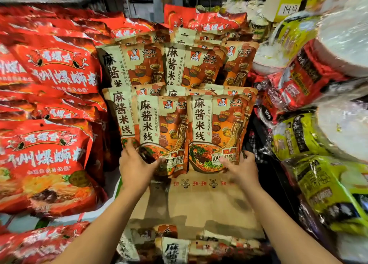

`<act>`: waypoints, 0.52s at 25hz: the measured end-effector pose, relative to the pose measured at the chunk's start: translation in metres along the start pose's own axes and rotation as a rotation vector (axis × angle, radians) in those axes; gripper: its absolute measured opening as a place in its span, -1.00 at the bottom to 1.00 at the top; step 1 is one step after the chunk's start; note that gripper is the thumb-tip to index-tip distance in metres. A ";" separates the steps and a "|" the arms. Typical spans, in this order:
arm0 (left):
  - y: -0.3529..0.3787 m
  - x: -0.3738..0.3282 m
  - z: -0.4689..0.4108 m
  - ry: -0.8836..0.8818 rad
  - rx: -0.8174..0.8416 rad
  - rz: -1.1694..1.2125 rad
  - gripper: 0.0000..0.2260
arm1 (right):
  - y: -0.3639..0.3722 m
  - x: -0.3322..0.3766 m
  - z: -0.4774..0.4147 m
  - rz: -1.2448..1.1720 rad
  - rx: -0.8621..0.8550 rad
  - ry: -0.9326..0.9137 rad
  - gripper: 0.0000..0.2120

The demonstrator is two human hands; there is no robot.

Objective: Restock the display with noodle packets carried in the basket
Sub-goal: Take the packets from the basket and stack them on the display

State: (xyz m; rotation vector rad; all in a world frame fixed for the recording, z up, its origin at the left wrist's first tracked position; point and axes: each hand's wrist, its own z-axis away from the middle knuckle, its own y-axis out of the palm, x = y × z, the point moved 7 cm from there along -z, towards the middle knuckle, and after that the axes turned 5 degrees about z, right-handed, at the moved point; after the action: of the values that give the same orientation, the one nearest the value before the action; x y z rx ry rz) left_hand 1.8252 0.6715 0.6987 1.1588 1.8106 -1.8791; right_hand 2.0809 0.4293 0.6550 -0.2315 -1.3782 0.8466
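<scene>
A heap of red packets [49, 68] fills the left of the frame. They overlap too much for a full count, though two broad faces read clearly. At the right edge are clear-wrapped white bundles [346, 40], at least two, and at least three green-yellow packets [326, 194] are stacked beneath and beside them. A few red-and-black packets [302, 84] are wedged between these and the centre.

A brown cardboard sheet [199, 204] with small red printed marks spans the lower centre. More beige packets [175, 249] lie below it at the bottom edge; what holds them cannot be told.

The noodle packets [179, 64] on the display stand in the centre of the frame, in tiers rising toward the top. The upper tier shows three faces side by side, with more tops peeping behind. The lower tier shows two full faces in front, one half-covered face at their left, and at least two tops behind. All stand upright with the long axis vertical, printed fronts toward the camera and top edges toward the top of the frame.

The left hand [137, 168] has its grip closed on the lower left corner of the left front packet [159, 124], with the thumb across the face. The right hand [242, 168] has its grip closed on the lower right corner of the right front packet [215, 124]. The two packets touch edge to edge.

A yellow price sign [288, 5] sits in the upper right.
</scene>
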 end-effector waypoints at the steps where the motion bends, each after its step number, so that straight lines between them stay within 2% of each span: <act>1: -0.004 -0.004 0.005 0.024 0.001 -0.055 0.04 | -0.005 0.003 0.011 0.064 -0.008 -0.014 -0.10; 3: -0.006 -0.011 0.014 0.067 0.051 -0.144 0.00 | -0.007 0.007 0.027 0.273 0.022 -0.080 -0.19; 5: -0.009 -0.018 0.031 0.128 0.128 -0.189 -0.06 | -0.011 0.005 0.054 0.433 0.051 -0.107 -0.18; 7: -0.013 -0.023 0.049 0.193 0.178 -0.225 -0.10 | -0.022 0.005 0.086 0.426 0.035 -0.089 -0.18; 13: -0.037 -0.029 0.136 0.414 0.364 -0.323 -0.12 | -0.055 -0.017 0.215 0.491 -0.165 -0.113 -0.31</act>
State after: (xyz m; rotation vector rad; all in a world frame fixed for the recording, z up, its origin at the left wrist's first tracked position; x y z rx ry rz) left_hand 1.7707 0.5416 0.7298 1.5514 2.0180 -2.3704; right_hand 1.9058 0.3103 0.7230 -0.6785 -1.5241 1.1624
